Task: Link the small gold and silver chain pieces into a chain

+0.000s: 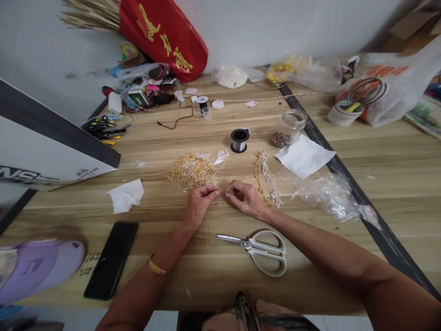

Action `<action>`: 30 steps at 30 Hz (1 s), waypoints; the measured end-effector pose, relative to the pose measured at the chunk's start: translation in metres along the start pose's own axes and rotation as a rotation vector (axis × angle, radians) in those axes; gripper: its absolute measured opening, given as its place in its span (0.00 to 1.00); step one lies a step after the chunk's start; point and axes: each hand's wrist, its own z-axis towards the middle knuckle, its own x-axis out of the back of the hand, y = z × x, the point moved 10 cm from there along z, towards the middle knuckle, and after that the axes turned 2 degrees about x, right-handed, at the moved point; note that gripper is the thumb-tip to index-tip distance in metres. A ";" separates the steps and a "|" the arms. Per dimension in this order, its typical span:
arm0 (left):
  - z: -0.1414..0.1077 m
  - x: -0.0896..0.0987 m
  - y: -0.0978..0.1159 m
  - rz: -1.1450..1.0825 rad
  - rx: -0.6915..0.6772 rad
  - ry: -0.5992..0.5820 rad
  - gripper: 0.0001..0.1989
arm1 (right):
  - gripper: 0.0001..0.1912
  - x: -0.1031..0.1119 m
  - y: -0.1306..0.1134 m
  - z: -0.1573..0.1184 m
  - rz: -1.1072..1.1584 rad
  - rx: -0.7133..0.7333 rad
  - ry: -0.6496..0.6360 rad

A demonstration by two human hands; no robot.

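Observation:
My left hand (203, 202) is closed in a pinch, with a tiny shiny bit at its fingertips, too small to name. Close beside it, my right hand (244, 197) also pinches; what it holds is hidden. A thin gold-coloured chain (218, 204) lies on the table just below the fingertips. Beyond my left hand sits a tangled pile of gold and silver chains (193, 170). To the right of my right hand, several gold and silver strands (270, 179) are laid out lengthwise. Nearer to me rest scissors (251, 248) with pale handles, blades pointing left.
A wire spool (239, 140) stands behind the hands, and a glass jar of beads (289, 126) behind right. White paper (305, 156) and clear plastic bags (329, 195) lie right. A phone (110, 259), a crumpled tissue (126, 196) and a large box (51, 151) are left.

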 end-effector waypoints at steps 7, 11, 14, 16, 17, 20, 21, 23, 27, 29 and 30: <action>0.000 -0.001 0.000 0.012 -0.006 0.000 0.12 | 0.08 -0.001 -0.001 0.000 0.010 0.004 -0.004; -0.001 -0.002 0.000 0.007 0.003 -0.004 0.12 | 0.08 -0.002 -0.001 0.000 0.000 0.009 -0.008; 0.000 -0.001 -0.004 -0.026 0.017 -0.012 0.13 | 0.08 -0.002 0.000 0.000 -0.008 0.014 -0.007; 0.001 -0.002 -0.009 -0.057 0.028 -0.031 0.14 | 0.08 -0.002 -0.001 0.001 -0.007 0.019 -0.007; 0.002 -0.002 -0.011 -0.075 0.035 -0.038 0.14 | 0.07 -0.002 -0.001 0.001 -0.004 0.019 -0.007; 0.004 -0.001 -0.018 -0.128 0.063 -0.047 0.15 | 0.07 -0.002 -0.001 0.001 0.007 0.010 -0.013; 0.004 -0.001 -0.020 -0.146 0.068 -0.045 0.15 | 0.07 -0.002 -0.001 0.001 0.011 0.006 -0.015; 0.005 0.000 -0.021 -0.170 0.072 -0.041 0.15 | 0.08 -0.002 -0.001 0.001 0.016 0.005 -0.017; 0.006 0.000 -0.022 -0.167 0.067 -0.038 0.15 | 0.08 -0.002 -0.002 0.001 0.020 0.000 -0.009; 0.006 0.000 -0.022 -0.162 0.065 -0.036 0.14 | 0.08 -0.001 -0.002 0.001 0.018 -0.004 -0.005; 0.005 0.000 -0.023 -0.160 0.066 -0.034 0.14 | 0.08 -0.001 -0.002 0.001 0.016 -0.005 -0.003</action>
